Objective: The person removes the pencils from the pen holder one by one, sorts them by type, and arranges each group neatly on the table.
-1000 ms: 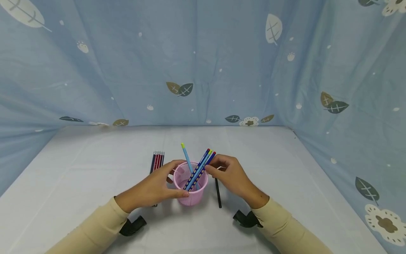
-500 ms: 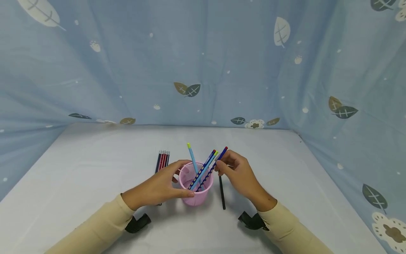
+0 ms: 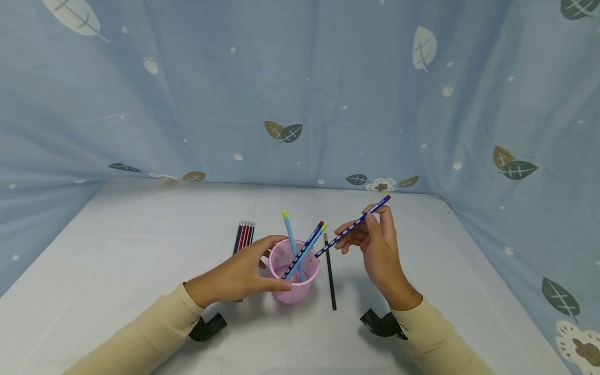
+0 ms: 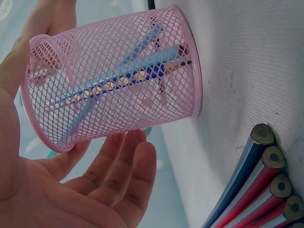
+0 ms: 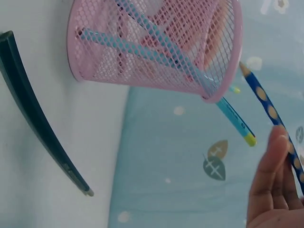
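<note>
A pink mesh pen holder (image 3: 292, 296) stands on the white cloth. My left hand (image 3: 236, 275) holds it by the rim, thumb on the near side and fingers behind. Inside lean a dark blue dotted pencil (image 3: 311, 237) and two light blue pencils with yellow ends, one light blue pencil (image 3: 288, 227) pointing away to the left. In my right hand (image 3: 380, 252) I pinch another dark blue dotted pencil (image 3: 344, 234). Its red end points up and right; its sharpened tip (image 5: 244, 69) is just outside the holder's rim in the right wrist view.
A black pencil (image 3: 330, 281) lies right of the holder. Several dark blue and red pencils (image 3: 245, 234) lie side by side to its left, partly behind my left hand. A blue patterned curtain (image 3: 300, 94) rises at the table's back edge.
My right hand has drawn one dark blue dotted pencil up and right, out of the holder. The left hand keeps its hold. The head view has shifted slightly.
</note>
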Demonstrator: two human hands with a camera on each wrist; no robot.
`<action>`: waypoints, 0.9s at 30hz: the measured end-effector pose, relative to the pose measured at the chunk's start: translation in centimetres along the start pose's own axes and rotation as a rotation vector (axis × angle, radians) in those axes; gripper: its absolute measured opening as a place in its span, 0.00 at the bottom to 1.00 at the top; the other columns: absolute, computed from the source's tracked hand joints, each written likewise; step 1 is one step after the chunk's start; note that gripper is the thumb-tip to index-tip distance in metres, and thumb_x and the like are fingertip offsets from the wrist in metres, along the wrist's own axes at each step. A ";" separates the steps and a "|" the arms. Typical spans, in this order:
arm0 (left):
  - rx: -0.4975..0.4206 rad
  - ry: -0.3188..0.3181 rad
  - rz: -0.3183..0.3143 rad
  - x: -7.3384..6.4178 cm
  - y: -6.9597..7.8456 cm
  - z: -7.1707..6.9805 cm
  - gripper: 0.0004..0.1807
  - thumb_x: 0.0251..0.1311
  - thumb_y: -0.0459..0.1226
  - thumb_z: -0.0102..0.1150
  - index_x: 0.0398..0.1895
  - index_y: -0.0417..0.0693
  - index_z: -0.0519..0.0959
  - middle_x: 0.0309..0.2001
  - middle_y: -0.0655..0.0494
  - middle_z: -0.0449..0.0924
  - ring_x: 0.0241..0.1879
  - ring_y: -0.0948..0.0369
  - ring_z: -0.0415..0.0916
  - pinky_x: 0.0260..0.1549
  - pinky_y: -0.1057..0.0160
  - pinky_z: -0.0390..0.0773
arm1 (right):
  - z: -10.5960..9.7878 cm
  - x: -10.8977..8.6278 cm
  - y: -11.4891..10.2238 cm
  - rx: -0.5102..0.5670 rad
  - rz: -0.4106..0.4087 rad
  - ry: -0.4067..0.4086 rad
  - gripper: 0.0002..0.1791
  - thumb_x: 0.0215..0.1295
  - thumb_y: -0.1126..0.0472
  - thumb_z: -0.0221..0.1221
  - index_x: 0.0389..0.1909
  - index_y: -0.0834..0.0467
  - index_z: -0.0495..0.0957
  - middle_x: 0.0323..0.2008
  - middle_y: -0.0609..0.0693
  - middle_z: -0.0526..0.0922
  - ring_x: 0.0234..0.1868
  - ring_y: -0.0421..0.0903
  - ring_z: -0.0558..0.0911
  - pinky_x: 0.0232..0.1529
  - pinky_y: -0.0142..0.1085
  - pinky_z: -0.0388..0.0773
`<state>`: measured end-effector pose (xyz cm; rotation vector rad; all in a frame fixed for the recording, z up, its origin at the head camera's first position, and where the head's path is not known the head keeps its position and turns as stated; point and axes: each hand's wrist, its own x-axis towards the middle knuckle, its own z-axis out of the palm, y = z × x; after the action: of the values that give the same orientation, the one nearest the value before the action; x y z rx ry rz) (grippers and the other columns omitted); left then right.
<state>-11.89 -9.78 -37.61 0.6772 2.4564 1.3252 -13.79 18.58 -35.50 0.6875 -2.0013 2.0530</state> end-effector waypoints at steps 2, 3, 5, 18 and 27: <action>0.008 0.001 -0.004 0.0 0.1 -0.1 0.52 0.50 0.56 0.75 0.75 0.56 0.59 0.64 0.61 0.71 0.57 0.56 0.75 0.53 0.55 0.79 | -0.3 0.2 -0.1 0.038 0.006 0.047 0.07 0.83 0.52 0.35 0.50 0.50 0.58 0.33 0.50 0.87 0.23 0.46 0.85 0.25 0.36 0.82; 0.012 0.002 -0.005 -0.1 0.1 -0.1 0.52 0.50 0.56 0.75 0.76 0.56 0.58 0.64 0.61 0.71 0.57 0.56 0.75 0.53 0.55 0.79 | -0.4 0.3 -0.2 0.056 0.016 0.070 0.08 0.83 0.52 0.35 0.51 0.50 0.58 0.32 0.50 0.86 0.21 0.45 0.84 0.23 0.35 0.82; 0.019 0.003 -0.007 -0.1 0.1 -0.2 0.52 0.50 0.57 0.74 0.76 0.55 0.58 0.64 0.60 0.70 0.57 0.56 0.75 0.53 0.54 0.79 | -0.7 0.6 -0.2 0.078 0.058 0.123 0.08 0.83 0.52 0.35 0.53 0.49 0.58 0.29 0.49 0.84 0.18 0.44 0.81 0.21 0.33 0.79; -0.001 -0.009 0.012 0.0 0.3 0.0 0.51 0.50 0.56 0.74 0.75 0.55 0.59 0.65 0.60 0.70 0.59 0.56 0.74 0.57 0.50 0.77 | -2.1 1.6 3.3 -0.147 0.481 -0.005 0.21 0.79 0.63 0.38 0.70 0.51 0.54 0.27 0.52 0.80 0.17 0.44 0.77 0.22 0.32 0.77; 0.015 -0.002 0.004 0.0 0.2 0.0 0.52 0.50 0.57 0.74 0.75 0.55 0.59 0.65 0.61 0.70 0.59 0.57 0.73 0.57 0.51 0.77 | -2.2 1.5 4.7 -0.211 0.550 -0.206 0.28 0.74 0.64 0.45 0.72 0.53 0.54 0.31 0.57 0.82 0.20 0.46 0.79 0.24 0.35 0.80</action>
<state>-11.84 -9.67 -37.41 0.6874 2.4675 1.3084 -17.62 20.11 -38.99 0.3402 -2.7224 2.0464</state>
